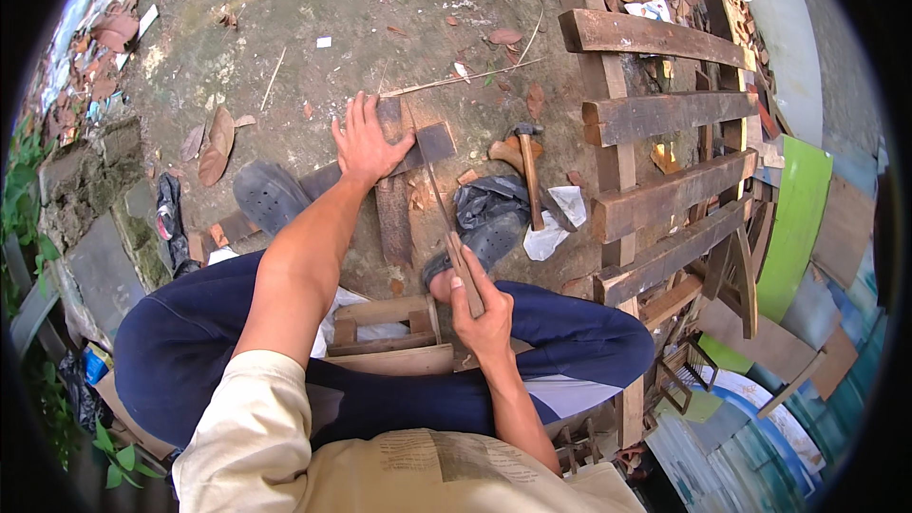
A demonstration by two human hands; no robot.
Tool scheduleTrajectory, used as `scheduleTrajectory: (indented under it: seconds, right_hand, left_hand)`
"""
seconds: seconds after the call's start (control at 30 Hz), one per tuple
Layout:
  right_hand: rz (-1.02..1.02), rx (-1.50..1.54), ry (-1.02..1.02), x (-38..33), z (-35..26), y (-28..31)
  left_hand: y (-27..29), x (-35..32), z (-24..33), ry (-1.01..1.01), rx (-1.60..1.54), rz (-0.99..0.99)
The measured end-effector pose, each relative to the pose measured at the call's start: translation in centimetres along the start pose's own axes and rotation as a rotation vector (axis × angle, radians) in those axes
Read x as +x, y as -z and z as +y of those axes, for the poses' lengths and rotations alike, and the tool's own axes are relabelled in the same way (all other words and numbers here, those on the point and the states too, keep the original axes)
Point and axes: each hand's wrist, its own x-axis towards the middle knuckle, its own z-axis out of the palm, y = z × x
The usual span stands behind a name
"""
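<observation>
My left hand (367,142) lies with fingers spread on a dark wooden plank (432,145), pressing it from above. The plank rests crosswise over a second, rougher wood piece (394,218) on the ground. In my right hand (483,313) is the wooden handle of a handsaw (439,192), fingers wrapped round it. Its thin blade points away from me and crosses the plank just right of my left hand. Whether the teeth have cut into the wood is too fine to tell. Grey clogs (269,196) are on my feet, either side of the work.
A hammer (529,171) lies right of the saw, beside a black plastic bag (489,199) and a white plastic scrap (556,223). A slatted wooden frame (670,119) stands at the right. Between my legs sits a small wooden box (389,358). Dry leaves (218,144) litter the ground.
</observation>
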Motion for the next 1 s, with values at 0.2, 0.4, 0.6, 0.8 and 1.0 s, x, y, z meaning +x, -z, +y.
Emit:
scheduleTrajectory:
  seconds: [0.2,0.4,0.6,0.8,1.0]
  right_hand:
    - [0.014,-0.028,0.029,1.2,-0.4,-0.5]
    - [0.017,-0.027,0.040,-0.4,-0.3,0.3]
    - [0.001,-0.054,0.010,2.3,0.0,-1.3]
    - [-0.010,-0.019,0.016,-0.2,-1.1,1.1]
    - [-0.025,-0.004,-0.061,3.1,0.0,-1.1]
  left_hand:
    - [0.0,0.0,-0.2,0.014,-0.001,-0.017]
    - [0.3,-0.2,0.1,0.002,0.008,-0.004]
    - [0.0,-0.2,-0.1,0.001,0.039,0.002]
    - [-0.6,0.1,-0.1,-0.001,0.069,0.004]
    - [-0.2,0.0,-0.4,0.016,0.070,-0.013]
